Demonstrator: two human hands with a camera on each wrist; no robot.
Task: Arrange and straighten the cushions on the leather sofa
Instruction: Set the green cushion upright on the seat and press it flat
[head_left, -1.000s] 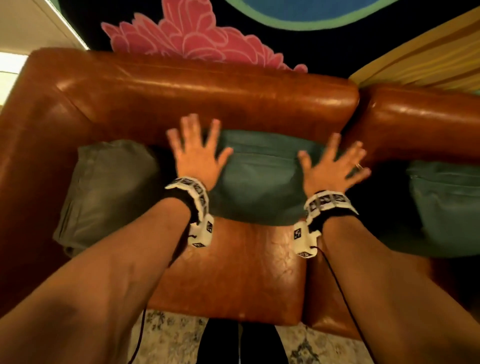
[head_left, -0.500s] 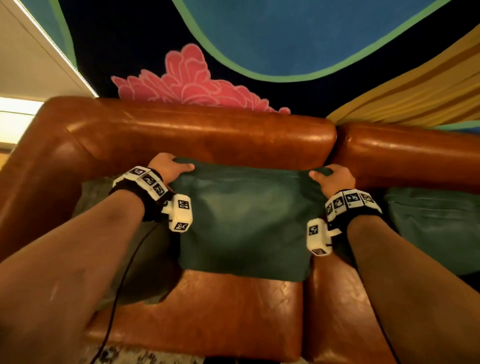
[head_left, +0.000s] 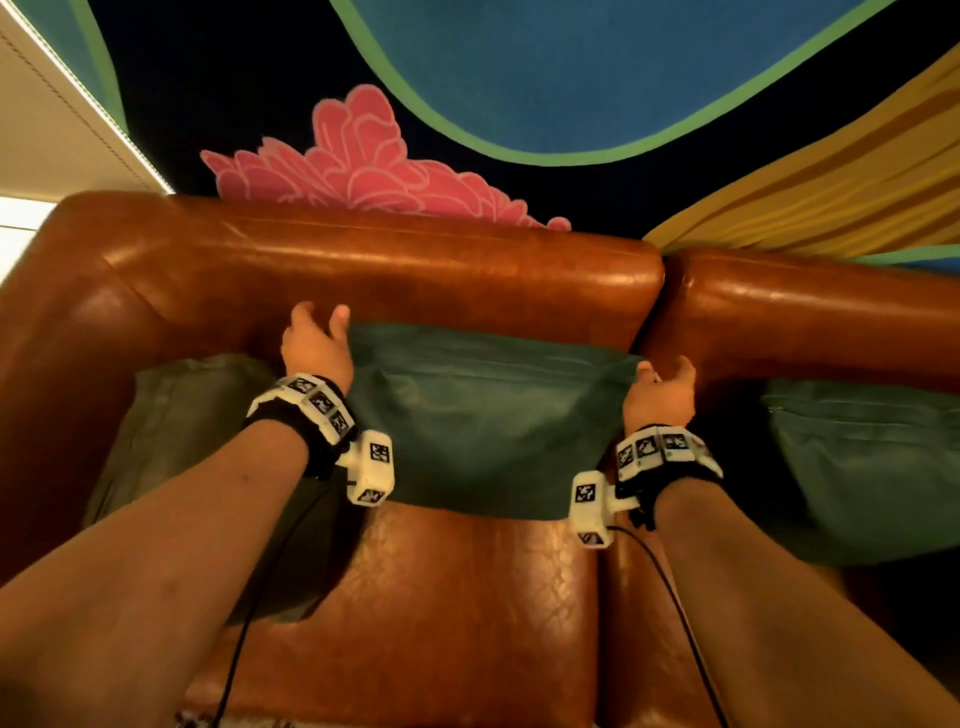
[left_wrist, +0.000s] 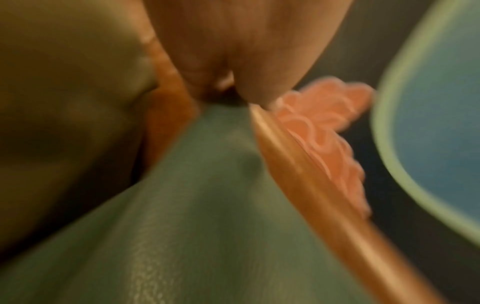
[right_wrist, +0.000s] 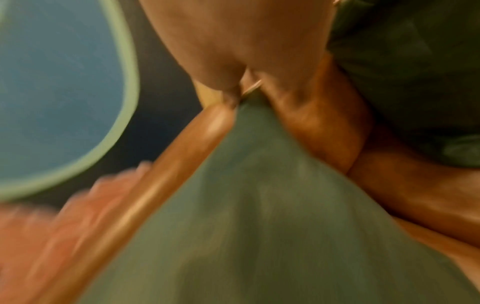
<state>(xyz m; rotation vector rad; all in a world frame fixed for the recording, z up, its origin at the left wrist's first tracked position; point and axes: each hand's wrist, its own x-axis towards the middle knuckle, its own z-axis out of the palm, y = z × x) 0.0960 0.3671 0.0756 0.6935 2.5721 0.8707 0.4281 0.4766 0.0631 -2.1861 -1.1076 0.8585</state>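
A teal square leather cushion (head_left: 488, 415) is propped against the backrest of the brown leather sofa (head_left: 395, 270). Its upper left corner is pinched by the left hand (head_left: 317, 345), its upper right corner by the right hand (head_left: 660, 395). No legible writing is seen.

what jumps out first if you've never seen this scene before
Two bare hands pinch the top corners of a teal cushion propped mid-seat against the backrest of a glossy brown leather sofa: the left hand at its left corner, the right hand at its right. Behind the sofa, a big pink flower glows on the dark wall.
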